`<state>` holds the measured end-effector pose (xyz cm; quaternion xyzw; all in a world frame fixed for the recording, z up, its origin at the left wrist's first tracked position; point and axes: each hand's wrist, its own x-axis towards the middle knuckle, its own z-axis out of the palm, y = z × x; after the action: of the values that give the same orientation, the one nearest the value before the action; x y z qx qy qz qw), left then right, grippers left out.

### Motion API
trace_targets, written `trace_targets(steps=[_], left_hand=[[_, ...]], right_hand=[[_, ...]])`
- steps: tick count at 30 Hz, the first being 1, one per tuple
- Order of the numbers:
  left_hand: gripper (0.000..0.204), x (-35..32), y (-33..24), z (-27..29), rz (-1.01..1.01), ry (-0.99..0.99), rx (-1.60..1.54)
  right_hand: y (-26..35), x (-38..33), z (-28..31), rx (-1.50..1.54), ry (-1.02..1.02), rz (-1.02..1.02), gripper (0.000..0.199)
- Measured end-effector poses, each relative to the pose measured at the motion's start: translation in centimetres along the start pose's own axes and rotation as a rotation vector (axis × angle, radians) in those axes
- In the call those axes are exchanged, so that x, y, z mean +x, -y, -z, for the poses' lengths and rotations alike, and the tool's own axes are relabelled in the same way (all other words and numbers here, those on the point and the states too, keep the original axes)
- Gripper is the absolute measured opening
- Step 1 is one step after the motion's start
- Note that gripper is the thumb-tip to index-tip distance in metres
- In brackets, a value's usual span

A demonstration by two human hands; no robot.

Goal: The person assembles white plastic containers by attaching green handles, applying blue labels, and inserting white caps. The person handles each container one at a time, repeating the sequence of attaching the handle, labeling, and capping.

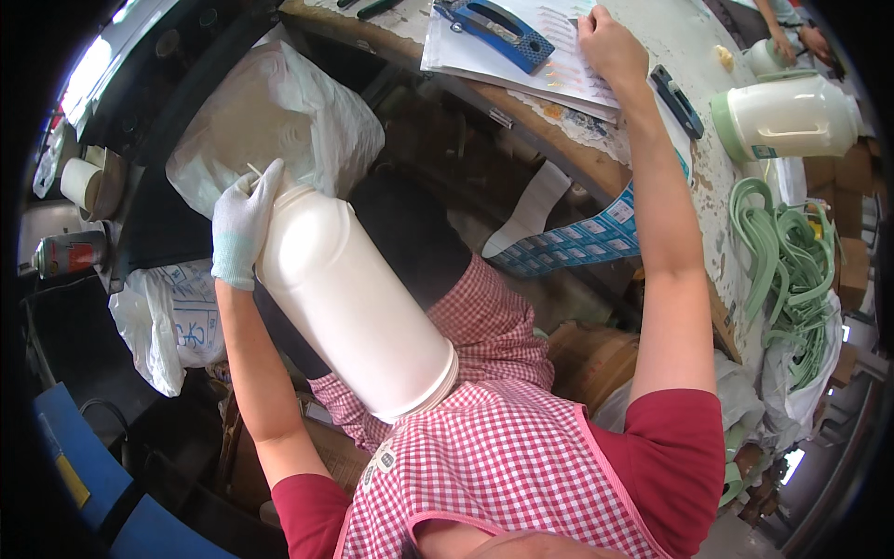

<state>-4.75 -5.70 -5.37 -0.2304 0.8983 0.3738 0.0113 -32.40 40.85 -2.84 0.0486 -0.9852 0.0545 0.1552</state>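
Observation:
A white plastic flask body (354, 298) lies slantwise across my lap, its wider end against the checked apron. My left hand (240, 224), in a pale knit glove, closes on its far end beside the neck. A thin pale stick (254, 170) sticks out by the gloved fingertips. My bare right hand (615, 51) rests at the far edge of a stack of printed sheets (466, 51) on the table. Its fingers are curled together, and what they hold, if anything, is hidden. Left of that hand, a blue slotted tool (503, 35) lies on the sheets.
Beyond the flask body sits an open plastic bag (326, 121). A strip of blue labels (587, 238) hangs off the worn table edge (559, 140). On the right are a black tool (678, 101), a white-and-green thermos jug (792, 116) and green straps (782, 252). Another person's hand (780, 37) shows top right.

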Motion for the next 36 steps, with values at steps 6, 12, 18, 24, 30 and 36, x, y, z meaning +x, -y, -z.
trace_targets(steps=[6,12,18,24,30,36], left_hand=[[0.058,-0.9,-0.3,-0.3,0.015,-0.023,-0.034],[0.054,-0.5,-0.1,-0.9,0.052,0.005,-0.008],[0.044,-3.5,0.3,-0.4,-0.271,-0.309,-0.177],[0.041,-14.0,3.0,-2.3,-0.416,-0.259,-0.704],[0.051,-15.3,4.0,-3.9,-0.314,-0.234,-0.751],[0.062,-15.9,3.8,-4.2,-0.403,-0.292,-0.454]], right_hand=[[-0.3,0.8,-0.7,0.014,0.058,0.011,0.043],[-2.0,2.9,-2.2,-0.077,0.050,0.029,0.046],[5.8,-0.9,5.2,0.189,-0.151,0.100,0.061],[19.9,-22.8,6.8,1.204,0.484,0.154,0.029],[23.2,-29.8,4.2,1.330,0.551,0.149,0.029],[23.2,-30.3,4.6,0.976,0.395,0.271,0.038]])
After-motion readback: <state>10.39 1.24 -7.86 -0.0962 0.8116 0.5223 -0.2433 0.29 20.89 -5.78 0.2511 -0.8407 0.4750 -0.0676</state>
